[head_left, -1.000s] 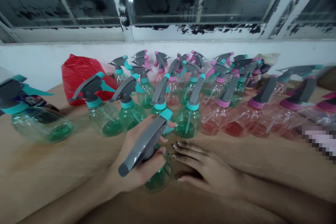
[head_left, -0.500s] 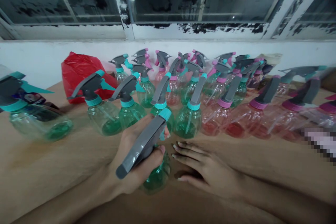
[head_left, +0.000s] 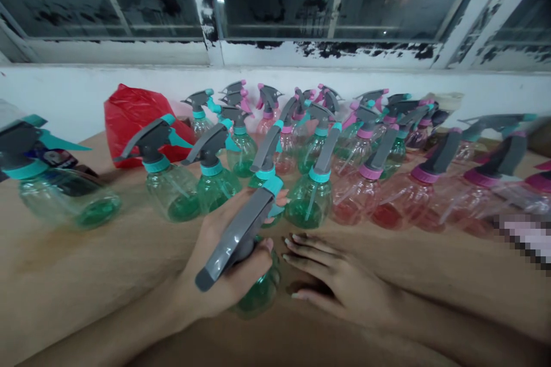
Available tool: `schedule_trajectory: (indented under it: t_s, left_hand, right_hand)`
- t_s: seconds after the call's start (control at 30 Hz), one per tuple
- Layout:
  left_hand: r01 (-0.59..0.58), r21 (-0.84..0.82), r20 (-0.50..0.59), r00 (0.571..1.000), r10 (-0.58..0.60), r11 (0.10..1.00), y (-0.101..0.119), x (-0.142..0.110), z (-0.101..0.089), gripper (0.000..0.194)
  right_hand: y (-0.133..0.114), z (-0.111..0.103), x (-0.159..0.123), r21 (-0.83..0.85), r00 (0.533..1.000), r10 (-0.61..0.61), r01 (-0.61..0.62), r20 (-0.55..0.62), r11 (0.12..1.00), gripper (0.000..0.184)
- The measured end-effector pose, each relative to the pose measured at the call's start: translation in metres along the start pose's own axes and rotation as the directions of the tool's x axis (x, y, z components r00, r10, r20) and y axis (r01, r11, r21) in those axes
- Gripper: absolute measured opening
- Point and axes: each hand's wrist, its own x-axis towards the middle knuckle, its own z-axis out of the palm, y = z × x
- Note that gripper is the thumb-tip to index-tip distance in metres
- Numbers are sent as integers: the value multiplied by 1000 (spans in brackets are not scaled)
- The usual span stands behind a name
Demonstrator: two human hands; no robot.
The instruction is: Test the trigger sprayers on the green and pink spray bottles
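My left hand is wrapped round the neck of a green spray bottle with a grey trigger head and teal nozzle; the bottle stands on the wooden table. Just right of the bottle, my right hand lies flat on the table, fingers stretched out and holding nothing. Directly behind my hands stands a row of green bottles with teal collars.
Several green and pink spray bottles crowd the table back to the white wall. A red plastic bag lies at the back left. One green bottle stands apart at the far left. Dark windows run above.
My left hand has shifted the bottle's trigger head slightly; the view has drifted a little. My right hand stays flat in place.
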Motion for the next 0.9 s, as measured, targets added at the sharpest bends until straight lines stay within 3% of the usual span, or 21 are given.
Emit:
schedule_trajectory:
  t_s: [0.17, 0.53, 0.9]
  left_hand:
    - [1, -98, 32, 999, 2, 995, 2, -2, 1, 38]
    - [122, -189, 51, 992, -115, 974, 1, -5, 3, 49]
    - [111, -190, 30, 994, -107, 976, 3, 0, 3, 37]
  right_hand:
    - [0, 0, -1, -23, 1000, 1, -1, 19, 1000, 51]
    - [-1, -1, 0, -47, 999, -2, 3, 33, 999, 51]
    - [1, -1, 0, -40, 1000, -9, 10, 29, 999, 51]
